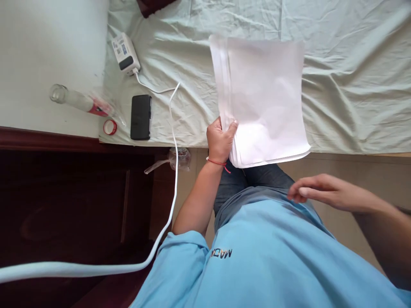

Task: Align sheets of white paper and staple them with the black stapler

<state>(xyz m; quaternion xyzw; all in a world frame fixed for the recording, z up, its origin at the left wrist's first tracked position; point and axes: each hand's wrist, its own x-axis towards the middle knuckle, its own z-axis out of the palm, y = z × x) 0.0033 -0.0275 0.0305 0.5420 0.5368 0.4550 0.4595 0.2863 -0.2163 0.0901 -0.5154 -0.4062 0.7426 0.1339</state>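
Observation:
My left hand (221, 139) is closed on the lower left edge of a stack of white paper sheets (266, 94), thumb on top and fingers underneath. The sheets are tilted slightly, and their edges fan a little along the left side and the bottom. Part of the stack reaches past the cloth's front edge, over my lap. Away from the paper, at the lower right, my right hand (321, 192) hovers beside my waist. Its fingers are loosely bent, a little blurred, and nothing shows in them.
A pale green cloth (353, 85) covers the table. On the left lie a black phone (141, 117), a white power adapter (126, 53) with a cable (175, 171), a glass bottle (80, 100) and a red tape roll (109, 127). A dark box (154, 6) stands at the back.

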